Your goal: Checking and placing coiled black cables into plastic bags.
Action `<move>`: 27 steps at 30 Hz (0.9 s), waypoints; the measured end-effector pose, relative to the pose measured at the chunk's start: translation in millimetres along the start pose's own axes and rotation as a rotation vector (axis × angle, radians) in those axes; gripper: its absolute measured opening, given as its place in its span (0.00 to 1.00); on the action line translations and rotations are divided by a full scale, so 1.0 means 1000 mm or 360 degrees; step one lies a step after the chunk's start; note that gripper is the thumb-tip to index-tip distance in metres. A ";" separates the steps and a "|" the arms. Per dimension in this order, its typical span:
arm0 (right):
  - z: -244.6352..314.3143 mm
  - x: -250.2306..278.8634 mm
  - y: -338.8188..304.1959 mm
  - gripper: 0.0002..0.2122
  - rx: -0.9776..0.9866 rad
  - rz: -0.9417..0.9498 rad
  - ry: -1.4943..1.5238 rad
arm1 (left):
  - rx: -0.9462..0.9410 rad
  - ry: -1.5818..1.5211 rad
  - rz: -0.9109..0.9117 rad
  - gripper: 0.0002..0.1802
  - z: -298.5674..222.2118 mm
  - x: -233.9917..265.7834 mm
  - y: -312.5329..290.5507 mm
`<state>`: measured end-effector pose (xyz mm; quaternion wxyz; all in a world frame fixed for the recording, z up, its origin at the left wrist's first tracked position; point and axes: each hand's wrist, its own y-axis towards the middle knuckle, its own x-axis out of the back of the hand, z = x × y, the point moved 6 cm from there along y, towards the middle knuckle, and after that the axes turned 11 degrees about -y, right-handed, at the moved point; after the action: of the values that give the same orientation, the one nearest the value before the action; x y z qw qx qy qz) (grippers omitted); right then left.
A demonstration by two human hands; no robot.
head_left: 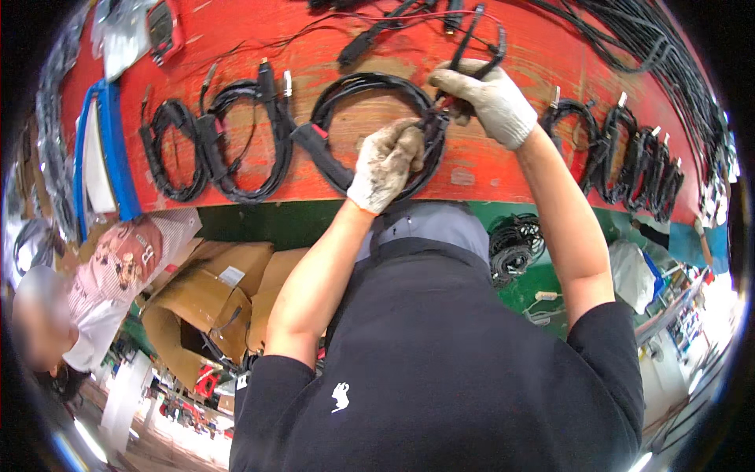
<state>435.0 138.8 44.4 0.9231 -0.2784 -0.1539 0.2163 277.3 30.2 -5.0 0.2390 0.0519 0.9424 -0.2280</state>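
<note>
My left hand (387,164), in a soiled white work glove, is closed round the end of a black cable at the right side of a large cable coil (376,81). My right hand (489,104), gloved likewise, pinches two black rod-like handles (467,38) that look like meter test probes. A thin red wire arcs round to them. Their lower tips come down beside a black cable end (437,119) at my left fingers; the exact contact is hidden. The coil lies on the red worktable (487,175), near its front edge.
Coiled black cables (174,149) stand left, with more coils (617,149) at right. A red-edged meter (163,31) and a blue holder (118,149) sit at left. Loose cables (629,39) fill the far right. Cardboard boxes (208,287) and a person (102,299) are lower left.
</note>
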 end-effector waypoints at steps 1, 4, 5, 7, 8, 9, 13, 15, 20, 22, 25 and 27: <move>-0.003 0.002 0.000 0.13 -0.0028 -0.0018 0.0035 | 0.0003 0.0007 -0.0022 0.18 -0.001 -0.004 0.001; -0.008 0.002 0.003 0.14 -0.0023 -0.0105 0.0113 | -0.0097 0.0176 -0.0096 0.15 0.001 0.010 0.006; -0.009 0.001 0.005 0.14 -0.0029 -0.0095 0.0138 | -0.0175 0.0352 -0.0205 0.15 0.004 0.022 0.003; -0.006 0.004 0.007 0.13 0.0019 -0.0089 0.0166 | -0.0495 0.0530 -0.0858 0.19 -0.007 0.055 -0.014; -0.005 0.008 0.006 0.13 0.0047 -0.0113 0.0191 | -0.0308 0.1431 -0.1361 0.27 -0.024 0.068 -0.033; -0.005 0.012 0.003 0.13 0.0074 -0.0110 0.0194 | -0.0291 0.1324 -0.1497 0.36 -0.033 0.081 -0.040; -0.002 0.006 0.008 0.11 0.0039 -0.0107 0.0215 | 0.0221 0.1696 -0.1963 0.51 -0.012 0.126 -0.044; -0.004 0.004 0.004 0.11 0.0014 -0.0117 0.0250 | 0.0377 0.1607 -0.2012 0.52 -0.010 0.121 -0.032; 0.002 0.004 -0.005 0.10 0.0048 -0.0144 0.0272 | 0.0423 0.1441 -0.2082 0.48 -0.013 0.114 -0.024; 0.007 0.004 -0.007 0.10 0.0075 -0.0154 0.0235 | 0.0365 0.1413 -0.2102 0.48 -0.012 0.115 -0.024; 0.006 0.004 -0.005 0.10 0.0053 -0.0148 0.0238 | 0.0293 0.1386 -0.2076 0.47 -0.011 0.116 -0.023; 0.004 0.004 -0.003 0.10 0.0055 -0.0142 0.0234 | 0.0297 0.1313 -0.2027 0.46 -0.010 0.117 -0.021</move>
<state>437.8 140.4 50.0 0.9453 -0.2703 -0.0943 0.1565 165.6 15.1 -44.4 -0.3152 -0.4006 0.7801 -0.3627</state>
